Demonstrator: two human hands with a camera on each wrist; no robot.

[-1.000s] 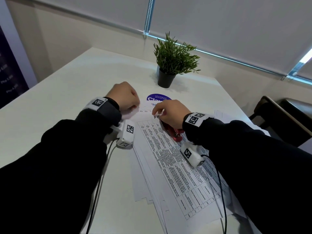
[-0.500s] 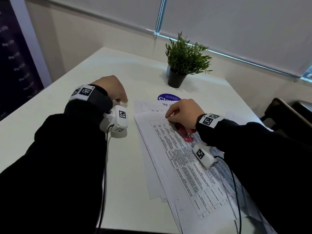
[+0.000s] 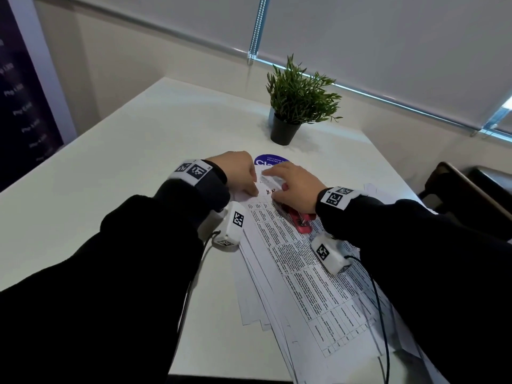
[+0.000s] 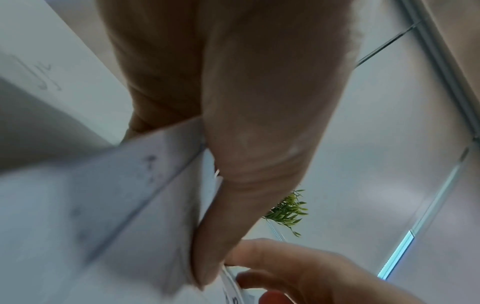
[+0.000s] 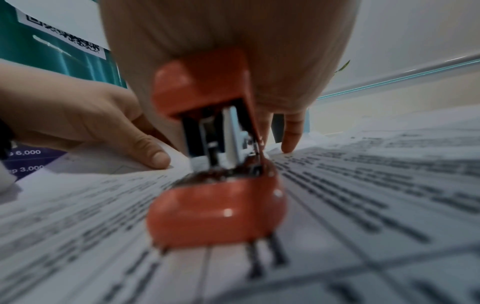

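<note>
Several papers (image 3: 304, 273), left hand (image 3: 235, 169) pinching their corner, right hand (image 3: 296, 187) gripping the stapler (image 3: 300, 221); plant (image 3: 293, 106) beyond.

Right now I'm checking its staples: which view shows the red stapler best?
The right wrist view: the red stapler fills the centre, rear end and metal magazine visible under the right hand. The head view shows only its rear end beneath that hand; the left wrist view, at most a red blur at the bottom.
</note>
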